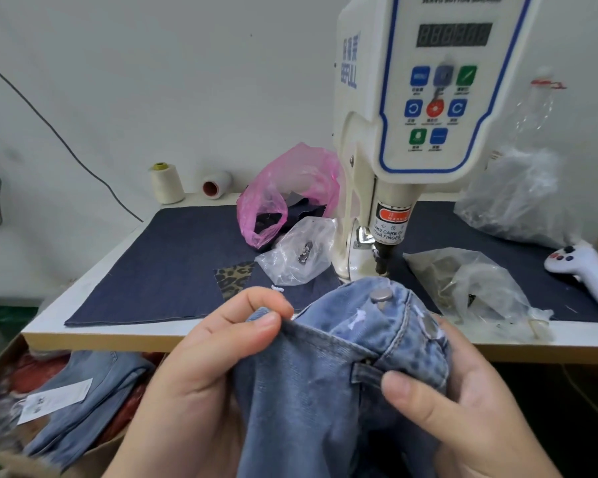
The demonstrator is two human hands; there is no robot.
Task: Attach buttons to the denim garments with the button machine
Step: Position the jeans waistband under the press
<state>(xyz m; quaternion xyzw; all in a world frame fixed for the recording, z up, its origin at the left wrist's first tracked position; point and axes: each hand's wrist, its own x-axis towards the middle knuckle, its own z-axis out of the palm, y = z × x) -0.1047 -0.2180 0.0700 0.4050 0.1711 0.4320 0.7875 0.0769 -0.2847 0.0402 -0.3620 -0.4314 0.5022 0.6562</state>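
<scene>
left hand [201, 367] pinched the waistband edge of the jeans [311, 391] | right hand [463, 395] gripped the fly side by the belt loop | jeans were held off the desk [118, 270], just before the button machine [411, 132] | two metal buttons [381, 295] showed | risk: bunched denim could misplace the next button; fingers near the punch.

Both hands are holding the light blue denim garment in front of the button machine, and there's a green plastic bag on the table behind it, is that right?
Not quite: the plastic bag is pink, not green, as the head view shows. The rest holds: the left hand and right hand both grip the light blue denim garment in front of the button machine, and the bag lies on the table behind it.
</scene>
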